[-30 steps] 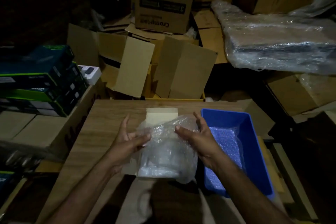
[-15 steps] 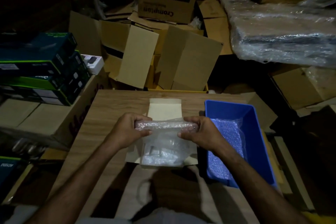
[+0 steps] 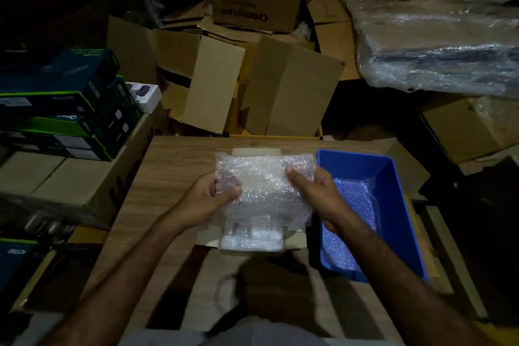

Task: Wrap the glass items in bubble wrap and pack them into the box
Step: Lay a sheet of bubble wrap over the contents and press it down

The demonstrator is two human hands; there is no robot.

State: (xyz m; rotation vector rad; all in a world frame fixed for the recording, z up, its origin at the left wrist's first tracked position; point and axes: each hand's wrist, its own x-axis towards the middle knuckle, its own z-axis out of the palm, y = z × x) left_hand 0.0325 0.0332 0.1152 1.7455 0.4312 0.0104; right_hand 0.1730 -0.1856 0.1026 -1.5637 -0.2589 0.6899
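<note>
Left hand (image 3: 209,198) and right hand (image 3: 314,191) pinch bubble wrap (image 3: 264,185) sheet, held over small cardboard box (image 3: 295,236), just left of blue bin (image 3: 393,205). Glass item (image 3: 250,229) sits in box beneath. Risk: loose wrap slipping, leaving glass exposed.

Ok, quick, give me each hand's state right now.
Left hand: grips the left edge of the bubble wrap sheet, thumb on top.
Right hand: grips the sheet's right edge, thumb on top.
</note>
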